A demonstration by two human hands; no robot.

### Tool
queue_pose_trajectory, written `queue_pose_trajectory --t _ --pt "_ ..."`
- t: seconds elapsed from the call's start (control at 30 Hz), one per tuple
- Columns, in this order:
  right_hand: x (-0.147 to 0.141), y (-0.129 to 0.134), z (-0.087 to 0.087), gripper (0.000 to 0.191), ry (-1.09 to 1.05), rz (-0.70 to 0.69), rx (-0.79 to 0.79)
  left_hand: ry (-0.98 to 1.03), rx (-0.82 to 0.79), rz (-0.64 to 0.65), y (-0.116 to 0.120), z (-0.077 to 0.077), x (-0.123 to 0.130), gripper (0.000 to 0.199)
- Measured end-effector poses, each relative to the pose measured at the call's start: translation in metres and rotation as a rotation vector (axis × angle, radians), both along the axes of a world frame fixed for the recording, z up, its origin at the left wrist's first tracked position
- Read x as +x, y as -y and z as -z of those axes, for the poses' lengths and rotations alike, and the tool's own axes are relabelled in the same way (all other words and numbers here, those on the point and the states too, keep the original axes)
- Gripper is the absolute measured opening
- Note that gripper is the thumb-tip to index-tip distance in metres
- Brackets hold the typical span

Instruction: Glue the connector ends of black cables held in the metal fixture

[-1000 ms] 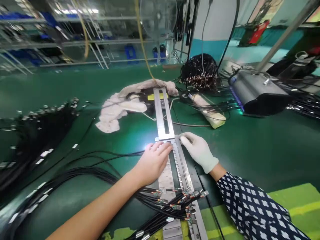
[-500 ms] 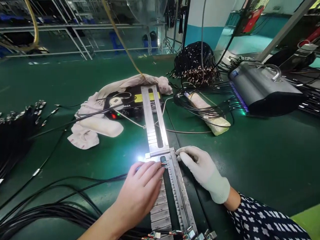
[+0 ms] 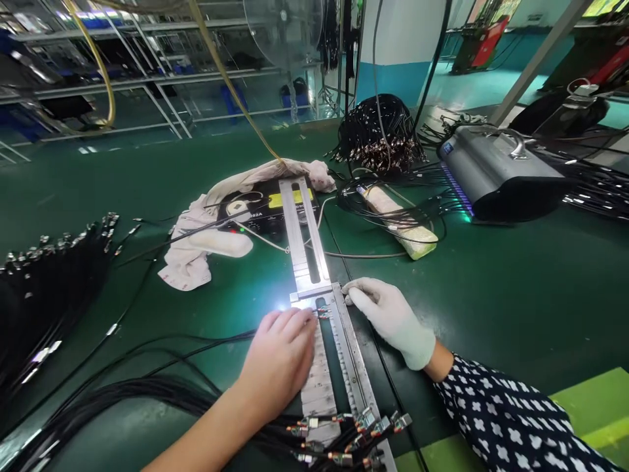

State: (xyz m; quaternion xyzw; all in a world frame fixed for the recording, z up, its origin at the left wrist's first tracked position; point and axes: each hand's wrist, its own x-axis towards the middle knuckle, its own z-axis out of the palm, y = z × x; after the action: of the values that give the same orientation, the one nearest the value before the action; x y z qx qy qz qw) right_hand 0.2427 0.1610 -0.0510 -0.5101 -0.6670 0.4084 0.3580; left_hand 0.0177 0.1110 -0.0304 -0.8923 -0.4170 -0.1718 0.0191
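My left hand (image 3: 282, 354), bare, lies over the metal jig (image 3: 319, 387) with its fingers closed on a black cable (image 3: 230, 339). Thin coloured wire ends (image 3: 324, 311) stick out past its fingertips toward the jig's right rail (image 3: 351, 357). My right hand (image 3: 388, 314), in a white glove, pinches at the outer side of that rail, close to the crossbar (image 3: 312, 293). What sits between its fingertips is too small to make out. Several cable ends with metal connectors (image 3: 366, 419) lie across the near part of the jig.
Behind the jig stands a black control box (image 3: 265, 213) partly draped with a pale cloth (image 3: 189, 262). A grey metal machine (image 3: 506, 174) with a violet light is at right. Cable bundles lie at left (image 3: 54, 282) and at the back (image 3: 378, 131). A wrapped block (image 3: 403, 223) sits among cables.
The view has shifted a little, showing more connectors at the near end. Both hands keep their places at the jig; slightly more of the coloured wire ends shows.
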Motion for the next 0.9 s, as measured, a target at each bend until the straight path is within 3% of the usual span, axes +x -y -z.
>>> queue_pose_trajectory --t 0.13,0.27,0.37,0.5,0.6,0.67,0.8,0.9 --pt "0.010 0.012 -0.002 0.023 -0.026 -0.075 0.000 0.072 -0.313 -0.020 0.010 -0.021 -0.026 0.023" --pt "0.019 0.024 -0.001 0.021 0.019 -0.117 -0.006 0.109 -0.707 0.025 0.040 -0.037 -0.059 0.012" --pt "0.019 0.026 0.002 0.021 0.041 -0.112 -0.009 0.111 -0.832 -0.015 0.057 -0.038 -0.066 0.009" --pt "0.017 0.024 0.003 0.022 0.063 -0.111 -0.004 0.275 -0.923 -0.083 0.053 -0.031 -0.062 0.010" --pt "0.016 0.024 0.002 0.021 0.084 -0.116 0.005 0.419 -0.900 -0.130 0.040 -0.026 -0.056 0.009" --pt "0.015 0.024 0.000 0.020 0.094 -0.116 0.010 0.476 -0.782 -0.169 0.030 -0.021 -0.051 0.010" --pt "0.015 0.024 -0.002 0.020 0.108 -0.115 0.017 0.437 -0.506 -0.166 0.011 -0.005 -0.039 0.014" --pt "0.016 0.024 -0.004 0.019 0.112 -0.116 0.020 0.389 -0.476 -0.103 0.002 0.000 -0.033 0.016"
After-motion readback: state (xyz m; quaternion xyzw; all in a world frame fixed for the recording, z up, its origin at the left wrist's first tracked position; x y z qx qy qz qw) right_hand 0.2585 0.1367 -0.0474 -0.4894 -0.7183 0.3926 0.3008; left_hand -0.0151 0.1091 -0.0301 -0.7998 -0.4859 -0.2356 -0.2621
